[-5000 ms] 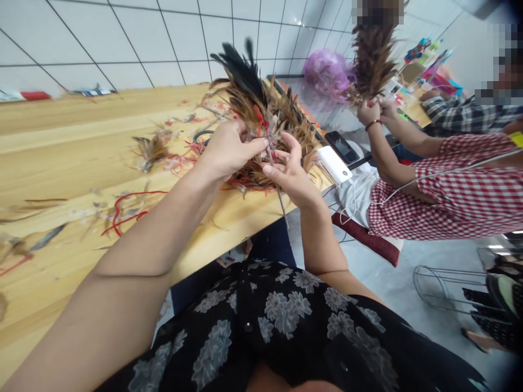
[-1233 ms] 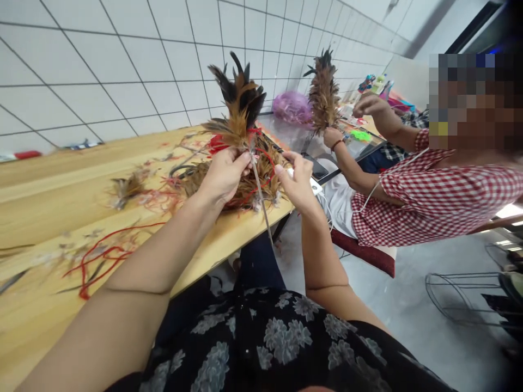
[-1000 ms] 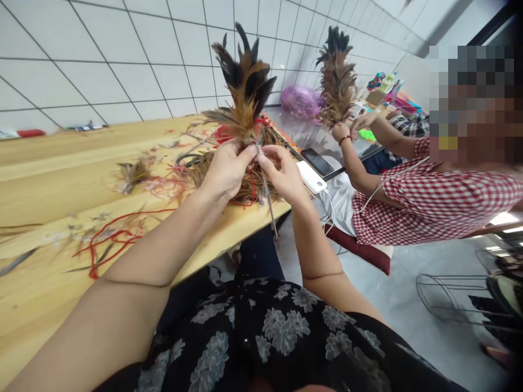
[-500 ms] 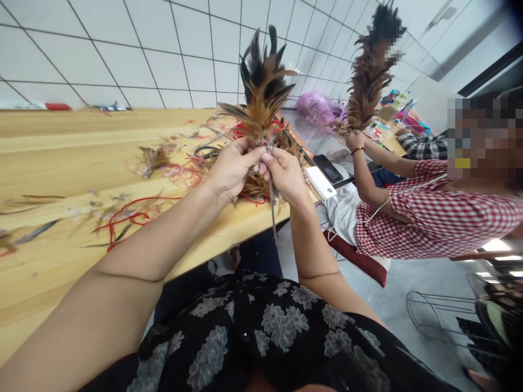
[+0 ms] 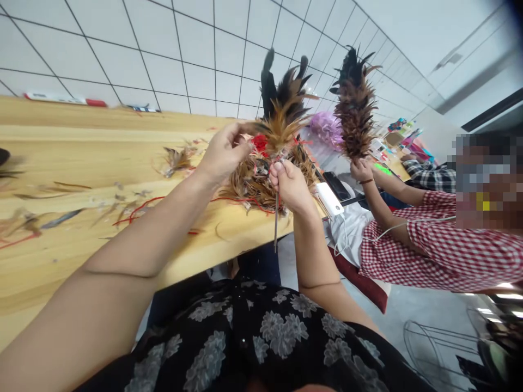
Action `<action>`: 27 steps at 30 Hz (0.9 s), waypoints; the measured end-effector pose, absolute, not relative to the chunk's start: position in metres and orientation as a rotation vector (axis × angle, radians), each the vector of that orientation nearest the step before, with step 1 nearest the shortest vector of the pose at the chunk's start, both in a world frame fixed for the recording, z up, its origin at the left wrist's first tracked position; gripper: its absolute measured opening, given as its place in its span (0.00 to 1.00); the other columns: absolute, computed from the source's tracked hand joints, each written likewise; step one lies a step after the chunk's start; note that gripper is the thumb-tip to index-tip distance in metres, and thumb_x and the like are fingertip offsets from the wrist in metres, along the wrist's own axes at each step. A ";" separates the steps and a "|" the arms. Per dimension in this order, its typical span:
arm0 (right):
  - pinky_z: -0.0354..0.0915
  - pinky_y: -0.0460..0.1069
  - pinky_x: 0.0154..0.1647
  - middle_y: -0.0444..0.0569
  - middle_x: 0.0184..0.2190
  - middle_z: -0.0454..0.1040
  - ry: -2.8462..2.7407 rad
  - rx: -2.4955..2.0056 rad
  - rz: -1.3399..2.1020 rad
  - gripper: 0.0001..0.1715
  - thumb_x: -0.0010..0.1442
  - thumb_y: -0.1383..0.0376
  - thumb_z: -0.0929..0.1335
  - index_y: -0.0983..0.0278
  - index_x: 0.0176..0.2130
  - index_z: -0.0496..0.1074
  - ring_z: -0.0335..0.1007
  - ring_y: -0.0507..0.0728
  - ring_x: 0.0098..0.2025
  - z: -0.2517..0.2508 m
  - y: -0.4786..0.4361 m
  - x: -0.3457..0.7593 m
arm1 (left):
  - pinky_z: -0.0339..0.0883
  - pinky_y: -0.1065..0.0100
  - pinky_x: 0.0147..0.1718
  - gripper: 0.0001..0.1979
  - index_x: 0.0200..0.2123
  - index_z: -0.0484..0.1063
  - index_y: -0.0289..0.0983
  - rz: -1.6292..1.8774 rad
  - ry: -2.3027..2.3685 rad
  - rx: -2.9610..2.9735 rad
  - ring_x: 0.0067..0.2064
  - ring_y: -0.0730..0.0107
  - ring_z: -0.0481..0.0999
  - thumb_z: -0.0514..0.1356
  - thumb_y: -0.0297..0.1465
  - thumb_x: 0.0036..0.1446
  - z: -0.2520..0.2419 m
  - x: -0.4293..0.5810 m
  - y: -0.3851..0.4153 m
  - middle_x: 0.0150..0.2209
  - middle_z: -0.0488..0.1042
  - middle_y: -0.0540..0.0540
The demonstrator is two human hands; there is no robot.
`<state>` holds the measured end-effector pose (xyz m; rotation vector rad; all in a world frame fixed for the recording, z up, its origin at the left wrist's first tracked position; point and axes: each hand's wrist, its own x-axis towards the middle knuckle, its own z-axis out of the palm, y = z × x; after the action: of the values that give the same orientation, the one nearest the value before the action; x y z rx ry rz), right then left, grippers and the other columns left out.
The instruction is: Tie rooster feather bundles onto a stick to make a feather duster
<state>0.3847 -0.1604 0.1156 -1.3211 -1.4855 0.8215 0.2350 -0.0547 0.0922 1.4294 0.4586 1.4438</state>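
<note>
My right hand (image 5: 291,185) wrapped round stick (image 5: 277,228), just under feather bunch (image 5: 284,122), roughly upright over desk (image 5: 122,130). Left hand (image 5: 226,152) half-curled beside bunch, can't tell if pinching anything. Tip: grip snug, tight up against bunch, or it'll probably slip.

Black and tan feathers (image 5: 285,120) fan upward atop a stick (image 5: 276,226).

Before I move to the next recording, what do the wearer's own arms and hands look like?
The left arm and right arm show bare forearms, with no watch or bracelet visible. The left grip and right grip are ungloved hands. The top is black with pale grey flowers.
</note>
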 end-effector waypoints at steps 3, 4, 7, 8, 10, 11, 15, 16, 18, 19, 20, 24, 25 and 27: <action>0.52 0.44 0.28 0.36 0.24 0.55 -1.456 -1.263 0.912 0.23 0.76 0.58 0.63 0.59 0.29 0.55 0.49 0.46 0.25 0.126 -0.167 0.378 | 0.73 0.64 0.45 0.12 0.42 0.78 0.36 1.203 0.321 1.598 0.42 0.63 0.78 0.73 0.32 0.56 0.093 0.230 -0.052 0.38 0.77 0.46; 0.51 0.43 0.27 0.36 0.24 0.54 -1.451 -1.240 0.962 0.24 0.76 0.58 0.64 0.60 0.29 0.55 0.48 0.46 0.25 0.129 -0.169 0.376 | 0.73 0.63 0.46 0.14 0.41 0.78 0.35 1.123 0.268 1.637 0.43 0.62 0.79 0.73 0.35 0.56 0.094 0.230 -0.054 0.38 0.78 0.45; 0.49 0.42 0.25 0.35 0.23 0.52 -1.409 -1.176 1.124 0.25 0.75 0.55 0.65 0.60 0.29 0.56 0.45 0.46 0.24 0.135 -0.171 0.375 | 0.74 0.62 0.48 0.21 0.41 0.77 0.35 0.954 0.152 1.709 0.44 0.61 0.79 0.75 0.44 0.55 0.094 0.231 -0.059 0.39 0.78 0.45; 0.48 0.42 0.24 0.35 0.23 0.51 -1.388 -1.152 1.176 0.25 0.75 0.54 0.65 0.60 0.29 0.56 0.45 0.46 0.24 0.137 -0.172 0.376 | 0.74 0.62 0.49 0.23 0.42 0.77 0.35 0.924 0.133 1.720 0.44 0.61 0.79 0.74 0.47 0.54 0.094 0.231 -0.060 0.40 0.79 0.45; 0.47 0.40 0.23 0.36 0.24 0.51 -1.336 -1.104 1.258 0.26 0.73 0.52 0.68 0.60 0.29 0.56 0.45 0.45 0.24 0.139 -0.173 0.378 | 0.73 0.65 0.47 0.26 0.42 0.76 0.36 0.896 0.115 1.727 0.44 0.63 0.79 0.74 0.51 0.55 0.092 0.231 -0.060 0.40 0.79 0.45; 0.46 0.40 0.23 0.36 0.25 0.51 -1.312 -1.085 1.285 0.27 0.71 0.51 0.69 0.60 0.29 0.56 0.44 0.45 0.24 0.141 -0.173 0.380 | 0.73 0.66 0.46 0.26 0.42 0.76 0.35 0.890 0.110 1.718 0.43 0.65 0.79 0.74 0.52 0.55 0.091 0.231 -0.059 0.40 0.79 0.45; 0.46 0.38 0.22 0.36 0.26 0.51 -1.230 -1.075 1.295 0.28 0.68 0.52 0.73 0.61 0.28 0.56 0.43 0.45 0.25 0.146 -0.176 0.385 | 0.68 0.70 0.32 0.26 0.39 0.77 0.35 0.881 0.174 1.636 0.29 0.71 0.73 0.70 0.54 0.60 0.087 0.231 -0.059 0.27 0.73 0.49; 0.46 0.38 0.22 0.36 0.26 0.51 -1.218 -1.080 1.287 0.28 0.68 0.53 0.73 0.61 0.28 0.56 0.43 0.45 0.25 0.148 -0.176 0.386 | 0.65 0.71 0.29 0.26 0.39 0.77 0.35 0.905 0.208 1.628 0.27 0.72 0.70 0.69 0.54 0.61 0.087 0.231 -0.060 0.26 0.71 0.50; 0.46 0.38 0.21 0.36 0.25 0.51 -1.205 -1.076 1.276 0.28 0.69 0.55 0.73 0.61 0.27 0.55 0.43 0.44 0.24 0.150 -0.175 0.386 | 0.61 0.72 0.27 0.28 0.38 0.78 0.34 0.975 0.250 1.610 0.27 0.74 0.67 0.68 0.57 0.61 0.087 0.233 -0.063 0.26 0.71 0.49; 0.46 0.38 0.21 0.36 0.25 0.51 -1.202 -1.067 1.273 0.29 0.69 0.56 0.73 0.61 0.27 0.55 0.42 0.44 0.24 0.150 -0.175 0.386 | 0.62 0.72 0.27 0.30 0.37 0.78 0.34 1.006 0.244 1.592 0.28 0.74 0.68 0.68 0.59 0.60 0.088 0.235 -0.066 0.28 0.72 0.48; 0.46 0.38 0.21 0.36 0.25 0.50 -1.199 -1.056 1.271 0.29 0.69 0.56 0.72 0.61 0.27 0.54 0.42 0.44 0.24 0.151 -0.174 0.386 | 0.65 0.72 0.29 0.32 0.37 0.78 0.34 1.016 0.220 1.566 0.30 0.73 0.71 0.67 0.61 0.59 0.089 0.236 -0.068 0.30 0.74 0.46; 0.47 0.38 0.21 0.35 0.23 0.49 -1.198 -1.071 1.286 0.30 0.69 0.54 0.72 0.61 0.26 0.54 0.41 0.44 0.23 0.151 -0.174 0.386 | 0.74 0.66 0.40 0.34 0.39 0.75 0.35 0.891 0.101 1.490 0.38 0.66 0.78 0.70 0.62 0.54 0.093 0.237 -0.079 0.36 0.78 0.43; 0.47 0.39 0.21 0.35 0.23 0.49 -1.193 -1.089 1.282 0.30 0.69 0.53 0.72 0.61 0.27 0.54 0.42 0.44 0.23 0.150 -0.174 0.387 | 0.74 0.66 0.39 0.32 0.41 0.74 0.35 0.856 0.096 1.493 0.37 0.67 0.78 0.72 0.59 0.54 0.094 0.237 -0.080 0.34 0.77 0.44; 0.48 0.39 0.22 0.35 0.24 0.50 -1.182 -1.123 1.257 0.29 0.68 0.51 0.73 0.61 0.28 0.56 0.42 0.45 0.24 0.149 -0.174 0.389 | 0.71 0.68 0.35 0.29 0.43 0.72 0.36 0.816 0.121 1.520 0.31 0.70 0.75 0.73 0.54 0.56 0.094 0.235 -0.081 0.31 0.74 0.48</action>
<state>0.3890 -0.1736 0.1495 -1.1234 -1.1817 1.2568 0.2351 -0.0814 0.0943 1.5201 0.1208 0.8155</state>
